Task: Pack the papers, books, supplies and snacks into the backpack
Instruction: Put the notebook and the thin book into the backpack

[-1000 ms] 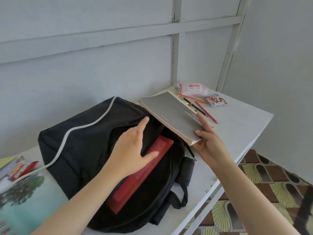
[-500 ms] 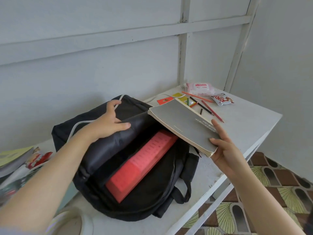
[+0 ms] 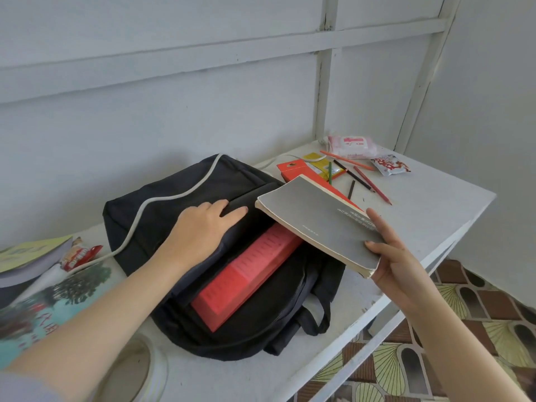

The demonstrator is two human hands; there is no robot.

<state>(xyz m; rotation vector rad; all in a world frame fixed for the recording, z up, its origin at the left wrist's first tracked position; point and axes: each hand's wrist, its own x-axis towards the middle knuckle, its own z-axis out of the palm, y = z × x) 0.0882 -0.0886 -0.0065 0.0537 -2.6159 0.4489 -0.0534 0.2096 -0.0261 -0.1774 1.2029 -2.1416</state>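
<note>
Head view, outward from the grip: clamped in the right hand, thumb flat on the cover and fingers curled beneath the near corner, a grey book. Held tilted, far end over the mouth of the black backpack, not yet inside (near corner out past the bag's right side, above the table).

Beneath it, inside the open main compartment, a long red book, slanted from lower left to upper right, its far end hidden under the grey cover.

Resting on the upper lip of the opening, the left hand, fingers straight and close together, pressing on the fabric and holding nothing. Draped across the top of the bag and off its left side, a white cord.

Under all of it, a white table set against a pale panelled wall.

Beyond the grey book, toward the far right corner:
- an orange box
- a yellow packet touching it, with a green pencil lying across
- loose coloured pencils
- a pink tissue pack
- a red-and-white snack packet just beside the pencils

Left of the bag: a thick yellow-green book, a red snack wrapper just beside it, and a teal picture book nearer the camera.

At the bottom edge, partly cut off, a white ring-shaped thing (too blurred to name). Past the table's right edge, patterned floor tiles.
</note>
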